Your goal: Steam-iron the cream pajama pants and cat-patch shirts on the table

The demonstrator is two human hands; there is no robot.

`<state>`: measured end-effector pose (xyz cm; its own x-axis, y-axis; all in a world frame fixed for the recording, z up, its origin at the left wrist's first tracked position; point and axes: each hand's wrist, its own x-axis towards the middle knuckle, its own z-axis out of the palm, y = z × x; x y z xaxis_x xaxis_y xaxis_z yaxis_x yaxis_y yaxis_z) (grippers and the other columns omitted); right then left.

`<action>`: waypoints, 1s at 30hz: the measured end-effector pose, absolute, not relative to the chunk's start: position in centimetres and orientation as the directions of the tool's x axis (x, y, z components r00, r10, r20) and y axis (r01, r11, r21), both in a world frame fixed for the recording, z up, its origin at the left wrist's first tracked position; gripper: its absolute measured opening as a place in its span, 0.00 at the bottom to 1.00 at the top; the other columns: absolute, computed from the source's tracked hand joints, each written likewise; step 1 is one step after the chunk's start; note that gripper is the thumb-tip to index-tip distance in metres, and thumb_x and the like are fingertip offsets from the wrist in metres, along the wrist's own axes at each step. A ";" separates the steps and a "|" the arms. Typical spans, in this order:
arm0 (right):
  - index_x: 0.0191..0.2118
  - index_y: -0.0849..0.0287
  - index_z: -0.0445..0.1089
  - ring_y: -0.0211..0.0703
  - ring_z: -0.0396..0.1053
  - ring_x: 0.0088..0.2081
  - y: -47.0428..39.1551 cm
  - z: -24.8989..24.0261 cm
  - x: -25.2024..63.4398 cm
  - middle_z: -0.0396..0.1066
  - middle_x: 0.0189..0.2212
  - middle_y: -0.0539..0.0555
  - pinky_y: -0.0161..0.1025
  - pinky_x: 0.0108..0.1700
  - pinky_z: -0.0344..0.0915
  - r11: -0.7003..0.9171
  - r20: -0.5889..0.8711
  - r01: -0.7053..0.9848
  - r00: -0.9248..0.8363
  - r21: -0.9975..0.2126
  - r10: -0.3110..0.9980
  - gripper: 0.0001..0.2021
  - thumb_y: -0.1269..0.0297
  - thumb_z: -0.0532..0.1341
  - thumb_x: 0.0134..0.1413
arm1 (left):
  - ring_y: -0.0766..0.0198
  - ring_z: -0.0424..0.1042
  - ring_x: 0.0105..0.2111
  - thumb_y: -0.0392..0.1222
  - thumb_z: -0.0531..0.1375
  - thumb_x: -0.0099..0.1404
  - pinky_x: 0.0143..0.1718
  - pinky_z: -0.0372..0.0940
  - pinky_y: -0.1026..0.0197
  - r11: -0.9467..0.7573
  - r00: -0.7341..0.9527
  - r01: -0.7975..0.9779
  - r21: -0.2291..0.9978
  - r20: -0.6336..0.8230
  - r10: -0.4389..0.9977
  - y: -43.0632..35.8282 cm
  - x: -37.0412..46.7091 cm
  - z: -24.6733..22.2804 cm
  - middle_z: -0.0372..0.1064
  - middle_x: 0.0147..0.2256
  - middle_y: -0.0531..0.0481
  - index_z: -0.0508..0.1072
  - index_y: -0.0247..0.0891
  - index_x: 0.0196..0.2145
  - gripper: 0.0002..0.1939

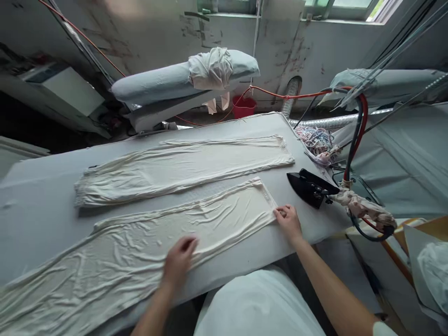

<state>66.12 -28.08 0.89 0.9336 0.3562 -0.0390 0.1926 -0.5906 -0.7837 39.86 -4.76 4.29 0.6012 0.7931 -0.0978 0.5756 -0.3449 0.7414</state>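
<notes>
A long cream garment, shaped like a trouser leg [224, 210], lies wrinkled across the near part of the padded ironing table [231, 268]. My right hand [289, 221] pinches the near corner of its hemmed end. Over the garment's near edge is my left hand [179, 261], fingers curled and blurred; whether it grips the cloth cannot be made out. Behind lies a second cream garment [210, 161], stretched out flatter, with a gathered left end. To the right of my right hand, a black iron [310, 186] rests on the table, its handle wrapped in cloth.
Red and black hoses [362, 121] rise from the iron. A padded sleeve board [157, 81] stands behind the table, with a red bucket [244, 107] beyond. Tangled cords [317, 142] lie by the right edge. A box holding white cloth [434, 270] is at lower right.
</notes>
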 end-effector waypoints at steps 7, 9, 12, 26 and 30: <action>0.35 0.56 0.70 0.50 0.71 0.46 -27.0 5.0 69.4 0.70 0.54 0.62 0.45 0.45 0.69 -0.274 -0.057 0.142 0.791 -0.951 0.609 0.20 0.42 0.62 0.51 | 0.64 0.64 0.27 0.47 0.67 0.57 0.30 0.55 0.63 -0.467 0.851 0.372 0.802 -0.093 0.517 -11.4 56.7 6.8 0.68 0.26 0.54 0.70 0.40 0.27 0.12; 0.38 0.57 0.71 0.51 0.71 0.40 -28.0 3.6 68.7 0.73 0.43 0.61 0.46 0.42 0.68 -0.529 -0.094 0.188 0.883 -0.828 0.460 0.21 0.42 0.61 0.50 | 0.66 0.61 0.25 0.49 0.65 0.58 0.28 0.52 0.63 -0.257 0.757 0.379 0.889 -0.138 0.639 -10.3 58.3 7.2 0.62 0.22 0.55 0.65 0.39 0.22 0.17; 0.39 0.55 0.74 0.51 0.70 0.41 -29.3 0.8 67.4 0.73 0.39 0.57 0.46 0.44 0.65 -0.705 -0.058 0.301 0.898 -0.642 0.435 0.18 0.47 0.59 0.53 | 0.68 0.60 0.22 0.61 0.65 0.56 0.27 0.54 0.64 0.222 0.528 0.190 0.956 -0.290 0.798 -7.6 57.8 7.9 0.60 0.20 0.56 0.65 0.38 0.23 0.23; 0.25 0.55 0.67 0.42 0.69 0.24 -22.6 3.0 73.1 0.70 0.21 0.50 0.35 0.24 0.59 -0.530 -0.354 0.273 0.496 -0.803 0.793 0.20 0.42 0.64 0.43 | 0.61 0.73 0.32 0.50 0.64 0.59 0.37 0.65 0.62 0.099 0.451 0.045 0.994 -0.109 0.886 -5.2 59.8 8.0 0.76 0.29 0.49 0.81 0.34 0.33 0.15; 0.38 0.59 0.69 0.47 0.75 0.25 -23.9 4.9 71.8 0.74 0.27 0.53 0.38 0.24 0.68 -0.400 -0.423 -0.177 0.585 -0.899 0.692 0.31 0.37 0.69 0.36 | 0.60 0.76 0.40 0.40 0.61 0.62 0.44 0.69 0.61 -0.208 0.579 0.172 0.963 0.072 0.812 -10.1 60.0 8.7 0.80 0.38 0.49 0.83 0.40 0.38 0.11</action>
<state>71.79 -23.95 4.90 0.5848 0.6924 -0.4227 -0.1767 -0.3998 -0.8994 60.03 -10.13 8.72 0.5792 0.8120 0.0723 0.1715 -0.2081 0.9630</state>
